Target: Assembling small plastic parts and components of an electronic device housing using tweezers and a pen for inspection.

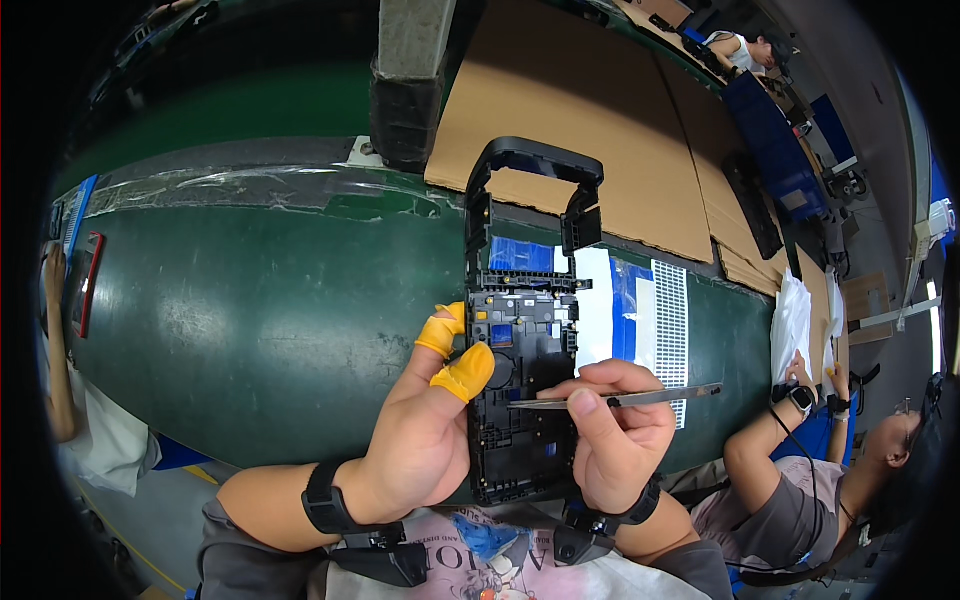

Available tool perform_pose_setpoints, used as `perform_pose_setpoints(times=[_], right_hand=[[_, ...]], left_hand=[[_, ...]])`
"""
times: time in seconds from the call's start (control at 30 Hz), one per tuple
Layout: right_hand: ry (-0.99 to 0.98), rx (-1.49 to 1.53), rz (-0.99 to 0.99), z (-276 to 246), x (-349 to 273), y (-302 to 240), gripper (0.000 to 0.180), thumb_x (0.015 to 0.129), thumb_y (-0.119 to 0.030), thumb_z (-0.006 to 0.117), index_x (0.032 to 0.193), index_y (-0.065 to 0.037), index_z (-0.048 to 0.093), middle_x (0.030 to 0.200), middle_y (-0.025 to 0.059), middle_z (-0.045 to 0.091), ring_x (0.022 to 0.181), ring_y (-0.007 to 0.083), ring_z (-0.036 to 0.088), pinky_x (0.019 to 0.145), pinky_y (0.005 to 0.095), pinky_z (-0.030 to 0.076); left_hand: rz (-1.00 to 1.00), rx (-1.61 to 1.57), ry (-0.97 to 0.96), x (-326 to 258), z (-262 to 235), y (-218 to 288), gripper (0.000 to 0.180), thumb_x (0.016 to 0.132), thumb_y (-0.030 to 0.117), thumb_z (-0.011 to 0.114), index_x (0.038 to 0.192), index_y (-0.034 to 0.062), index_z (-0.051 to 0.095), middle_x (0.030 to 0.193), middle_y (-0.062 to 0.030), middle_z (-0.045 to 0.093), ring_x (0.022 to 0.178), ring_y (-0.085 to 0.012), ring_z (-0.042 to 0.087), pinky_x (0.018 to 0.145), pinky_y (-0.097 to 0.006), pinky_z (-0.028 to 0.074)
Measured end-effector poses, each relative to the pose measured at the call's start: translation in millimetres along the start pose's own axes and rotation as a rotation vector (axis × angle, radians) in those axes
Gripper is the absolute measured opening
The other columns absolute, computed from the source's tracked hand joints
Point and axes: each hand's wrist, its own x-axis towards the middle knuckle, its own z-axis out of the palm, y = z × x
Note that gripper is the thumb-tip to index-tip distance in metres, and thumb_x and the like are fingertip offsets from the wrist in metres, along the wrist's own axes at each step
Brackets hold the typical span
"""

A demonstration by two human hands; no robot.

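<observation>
A long black plastic frame (521, 330) with a handle-like loop at its far end lies lengthwise before me. Small ribs, brass-coloured spots and openings cover its face. My left hand (420, 420), with yellow finger cots on two fingers, grips the frame's left edge. In my right hand (625, 430) I hold a pair of metal tweezers (650, 397) between thumb and fingers. Their tips point left, over the lower half of the frame. Whether anything sits between the tips is too small to tell.
Blue and white sheets and a perforated white strip (670, 330) lie right of the frame on the green table (270, 300). Large cardboard (570, 110) covers the far side, beside a metal post (410, 80). Co-workers sit left, right and far right; a blue bin (770, 150) stands there.
</observation>
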Motion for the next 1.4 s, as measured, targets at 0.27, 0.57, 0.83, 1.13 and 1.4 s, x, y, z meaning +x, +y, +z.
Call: perform_pose_setpoints(times=[0.27, 0.57, 0.83, 1.13, 1.4], right_hand=[[-0.001, 0.099, -0.001, -5.7, -0.5, -2.3, 0.020, 0.075, 0.005, 0.054, 0.094, 0.006, 0.049, 0.080, 0.0165, 0.059, 0.074, 0.0178, 0.059, 0.070, 0.0262, 0.046], [0.475, 0.017, -0.323, -97.1, -17.2, -32.1, 0.025, 0.074, -0.003, 0.055, 0.096, 0.006, 0.046, 0.071, 0.0161, 0.058, 0.058, 0.0141, 0.051, 0.059, 0.0237, 0.043], [0.565, -0.016, -0.264, -112.3, -31.1, -28.0, 0.023, 0.074, 0.000, 0.054, 0.095, 0.006, 0.048, 0.069, 0.0138, 0.058, 0.051, 0.0070, 0.044, 0.048, 0.0157, 0.033], [0.665, -0.054, -0.304, -151.2, -52.5, -16.2, 0.022, 0.073, 0.000, 0.056, 0.093, 0.004, 0.049, 0.073, 0.0143, 0.059, 0.056, 0.0074, 0.047, 0.051, 0.0165, 0.035], [0.521, -0.427, -0.508, -175.0, -40.9, -1.1, 0.020, 0.070, 0.002, 0.058, 0.089, 0.006, 0.052, 0.077, 0.0146, 0.058, 0.056, 0.0100, 0.045, 0.051, 0.0188, 0.036]], left_hand=[[0.008, -0.058, -0.025, -1.4, 8.4, 4.7, 0.043, 0.082, 0.000, 0.039, 0.122, 0.0073, 0.026, 0.114, -0.0101, 0.042, 0.104, -0.0194, 0.045, 0.087, -0.033, 0.039], [0.157, 0.766, 0.285, -57.8, -46.7, 85.6, 0.066, 0.064, -0.011, 0.051, 0.124, 0.0039, 0.028, 0.112, -0.0135, 0.046, 0.098, -0.0242, 0.051, 0.082, -0.035, 0.045], [0.216, 0.683, 0.264, 130.4, -110.6, 278.0, 0.037, 0.085, 0.019, 0.041, 0.118, 0.0026, 0.039, 0.107, -0.0106, 0.051, 0.095, -0.0207, 0.052, 0.083, -0.031, 0.043], [0.268, 1.758, 0.162, 125.6, -105.1, 273.4, 0.022, 0.075, 0.012, 0.056, 0.094, 0.0019, 0.052, 0.079, -0.0036, 0.057, 0.067, -0.0085, 0.053, 0.060, -0.020, 0.042], [-0.302, 2.042, -0.842, 124.0, 130.1, 59.4, 0.026, 0.069, 0.012, 0.063, 0.093, 0.0022, 0.057, 0.081, -0.0076, 0.059, 0.075, -0.0161, 0.057, 0.067, -0.027, 0.045]])
